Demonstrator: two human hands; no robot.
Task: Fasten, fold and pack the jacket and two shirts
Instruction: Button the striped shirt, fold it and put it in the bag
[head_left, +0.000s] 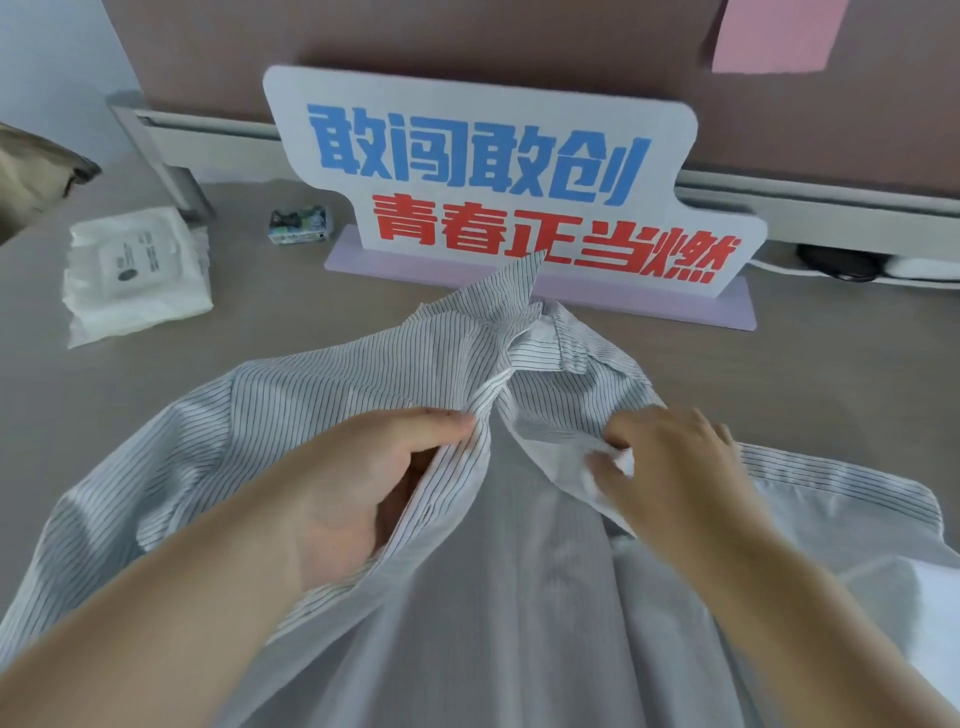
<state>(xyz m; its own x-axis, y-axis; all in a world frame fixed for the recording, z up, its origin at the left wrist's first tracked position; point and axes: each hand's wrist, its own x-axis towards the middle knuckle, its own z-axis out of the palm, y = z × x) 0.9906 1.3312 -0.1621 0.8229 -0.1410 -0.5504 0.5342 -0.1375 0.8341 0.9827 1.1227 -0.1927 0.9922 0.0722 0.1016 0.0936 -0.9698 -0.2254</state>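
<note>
A white cotton shirt with thin dark stripes lies spread on the grey table top, directly under both hands and filling the near half of the view. Its front is open, and each hand has hold of one of the two front edges just below the collar.

The left hand comes in from the lower left with its palm turned up and inward. The thumb lies along the top of the striped left front edge and the fingers are tucked beneath it, out of sight, so the edge is gripped between them. The right hand reaches in from the lower right, back of the hand uppermost, fingers curled; its fingertips pinch a fold of the right front edge, turned over so the plain white inside shows. The two hands are near each other but apart, with the shirt's pale inner back panel exposed between them.

The shirt's long axis runs straight away from the person — collar at the far end, body and hem running off the near edge of the view. One collar tip stands up, overlapping the base of a white cut-out sign with blue and red characters. The shirt's sides spread out to left and right.

Further left on the table lie a white packet in clear plastic wrap and a small printed box.
</note>
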